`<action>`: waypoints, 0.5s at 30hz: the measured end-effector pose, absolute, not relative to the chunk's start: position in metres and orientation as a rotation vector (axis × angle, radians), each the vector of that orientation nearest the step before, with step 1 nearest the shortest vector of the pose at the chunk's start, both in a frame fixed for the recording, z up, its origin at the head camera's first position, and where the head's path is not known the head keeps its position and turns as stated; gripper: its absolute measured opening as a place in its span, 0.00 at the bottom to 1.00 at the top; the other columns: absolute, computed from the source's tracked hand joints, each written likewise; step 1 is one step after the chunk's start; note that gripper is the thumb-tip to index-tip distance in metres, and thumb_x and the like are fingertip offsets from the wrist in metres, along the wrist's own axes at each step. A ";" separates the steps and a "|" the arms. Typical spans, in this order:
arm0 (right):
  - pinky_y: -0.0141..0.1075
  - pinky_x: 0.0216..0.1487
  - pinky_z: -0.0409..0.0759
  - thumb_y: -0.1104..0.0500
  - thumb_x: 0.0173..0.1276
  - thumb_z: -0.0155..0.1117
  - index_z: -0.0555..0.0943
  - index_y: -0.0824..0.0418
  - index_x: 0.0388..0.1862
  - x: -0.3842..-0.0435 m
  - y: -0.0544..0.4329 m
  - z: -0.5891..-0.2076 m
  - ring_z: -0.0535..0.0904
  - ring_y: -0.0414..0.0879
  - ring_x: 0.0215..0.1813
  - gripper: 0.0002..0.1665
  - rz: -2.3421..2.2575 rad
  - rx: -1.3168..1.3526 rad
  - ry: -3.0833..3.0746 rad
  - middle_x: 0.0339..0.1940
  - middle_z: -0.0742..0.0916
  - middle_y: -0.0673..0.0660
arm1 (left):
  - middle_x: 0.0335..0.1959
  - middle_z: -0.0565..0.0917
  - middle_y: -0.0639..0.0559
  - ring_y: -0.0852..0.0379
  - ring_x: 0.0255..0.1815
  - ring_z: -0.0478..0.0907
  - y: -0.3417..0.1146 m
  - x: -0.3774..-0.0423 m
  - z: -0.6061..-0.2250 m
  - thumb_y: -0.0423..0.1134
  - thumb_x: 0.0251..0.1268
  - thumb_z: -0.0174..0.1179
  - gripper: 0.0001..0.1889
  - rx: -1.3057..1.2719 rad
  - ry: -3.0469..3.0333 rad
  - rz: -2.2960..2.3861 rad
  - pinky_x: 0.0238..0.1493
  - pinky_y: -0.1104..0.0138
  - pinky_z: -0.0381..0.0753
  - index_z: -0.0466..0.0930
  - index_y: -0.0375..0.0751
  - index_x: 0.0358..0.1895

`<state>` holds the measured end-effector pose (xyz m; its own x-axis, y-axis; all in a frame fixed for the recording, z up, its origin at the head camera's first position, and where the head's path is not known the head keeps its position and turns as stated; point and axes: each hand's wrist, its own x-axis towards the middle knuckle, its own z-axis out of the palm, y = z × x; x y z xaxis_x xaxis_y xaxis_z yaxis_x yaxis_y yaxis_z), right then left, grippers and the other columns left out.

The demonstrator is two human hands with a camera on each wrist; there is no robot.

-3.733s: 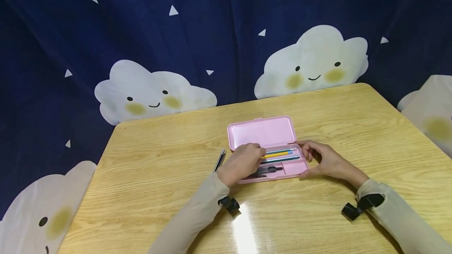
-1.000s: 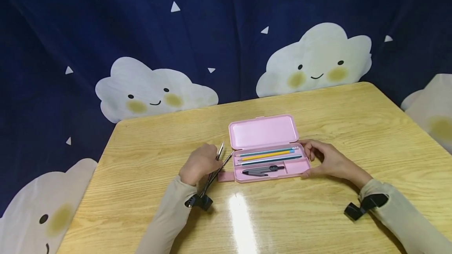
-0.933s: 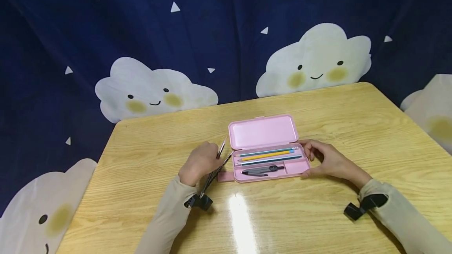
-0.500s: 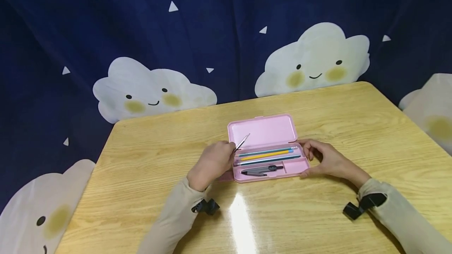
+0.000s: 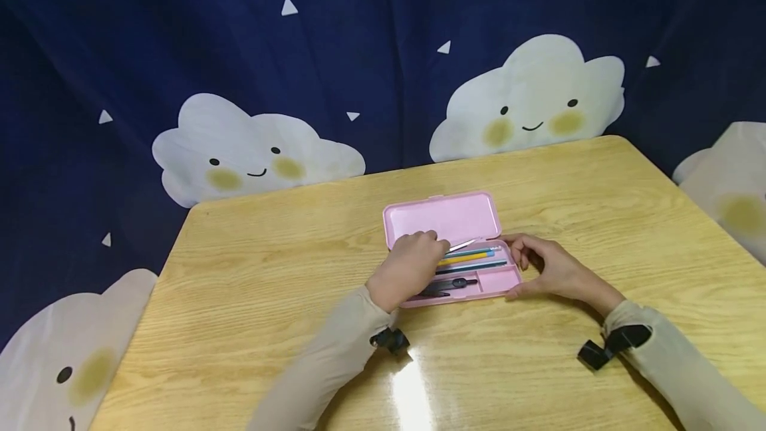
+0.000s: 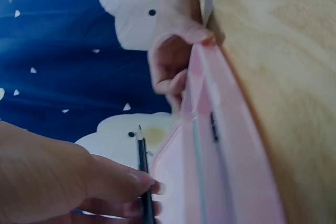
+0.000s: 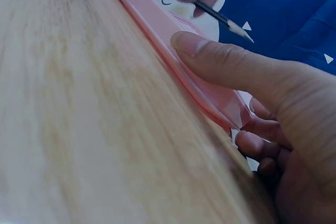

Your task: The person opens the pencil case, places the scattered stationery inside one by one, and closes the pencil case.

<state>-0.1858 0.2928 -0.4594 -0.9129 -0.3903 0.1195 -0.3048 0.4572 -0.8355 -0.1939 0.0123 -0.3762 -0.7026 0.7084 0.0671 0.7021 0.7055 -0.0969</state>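
A dark pencil (image 7: 210,11) with a sharpened tip is pinched between the thumb and fingers of my left hand (image 5: 409,271). In the head view this hand is over the left part of an open pink pencil case (image 5: 443,217), and the pencil's tip points right along the hinge side. My right hand (image 5: 550,271) grips the case's right end, its thumb (image 7: 191,45) against the front wall. Inside lie a yellow pencil (image 5: 469,258), a teal pencil (image 5: 481,249), a dark green pencil (image 5: 473,267) and a grey compass (image 5: 459,283). My left hand hides their left ends.
The case stands on a wooden table (image 5: 269,251), its lid laid back toward the far edge. A dark blue curtain (image 5: 395,5) with smiling clouds hangs behind. Black camera straps (image 5: 389,339) sit on both wrists.
My left hand was left of the case about a second ago and has moved right over it with the dark pencil. It now covers part of the contents. My right hand keeps its grip.
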 end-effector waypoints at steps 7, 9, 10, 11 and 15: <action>0.20 0.57 0.65 0.54 0.35 0.86 0.69 0.61 0.32 -0.187 0.294 -0.459 0.69 0.39 0.61 0.35 -1.508 -0.651 2.580 0.61 0.77 0.59 | 0.33 0.81 0.53 0.56 0.35 0.79 0.041 -0.191 -0.388 0.34 0.66 0.59 0.07 -1.131 -2.734 0.219 0.31 0.64 0.77 0.84 0.50 0.40; 0.20 0.56 0.65 0.54 0.35 0.86 0.69 0.61 0.32 -0.186 0.294 -0.459 0.70 0.40 0.61 0.35 -1.522 -0.658 2.573 0.60 0.78 0.59 | 0.32 0.81 0.53 0.56 0.33 0.79 0.046 -0.191 -0.390 0.34 0.66 0.59 0.07 -1.140 -2.724 0.217 0.30 0.65 0.76 0.85 0.51 0.39; 0.20 0.56 0.66 0.55 0.35 0.86 0.69 0.61 0.32 -0.186 0.293 -0.459 0.70 0.40 0.60 0.35 -1.524 -0.665 2.573 0.59 0.78 0.60 | 0.31 0.81 0.53 0.56 0.33 0.79 0.048 -0.190 -0.391 0.34 0.65 0.59 0.06 -1.142 -2.722 0.213 0.30 0.65 0.76 0.85 0.51 0.38; 0.20 0.56 0.66 0.55 0.35 0.86 0.69 0.61 0.32 -0.186 0.293 -0.459 0.70 0.40 0.60 0.35 -1.527 -0.660 2.571 0.59 0.78 0.59 | 0.31 0.81 0.53 0.56 0.32 0.79 0.049 -0.191 -0.393 0.34 0.65 0.60 0.06 -1.145 -2.721 0.210 0.30 0.64 0.76 0.85 0.51 0.37; 0.21 0.55 0.67 0.55 0.35 0.86 0.69 0.61 0.32 -0.186 0.293 -0.460 0.70 0.41 0.61 0.35 -1.544 -0.673 2.555 0.60 0.78 0.60 | 0.30 0.81 0.53 0.56 0.31 0.79 0.051 -0.192 -0.396 0.34 0.63 0.61 0.05 -1.152 -2.723 0.201 0.29 0.64 0.76 0.85 0.49 0.35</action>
<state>-0.1864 0.2930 -0.4599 -0.9001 -0.4075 0.1539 -0.3257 0.3951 -0.8590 -0.1918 0.0507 -0.3963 -0.6845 0.7206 0.1108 0.6965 0.6912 -0.1925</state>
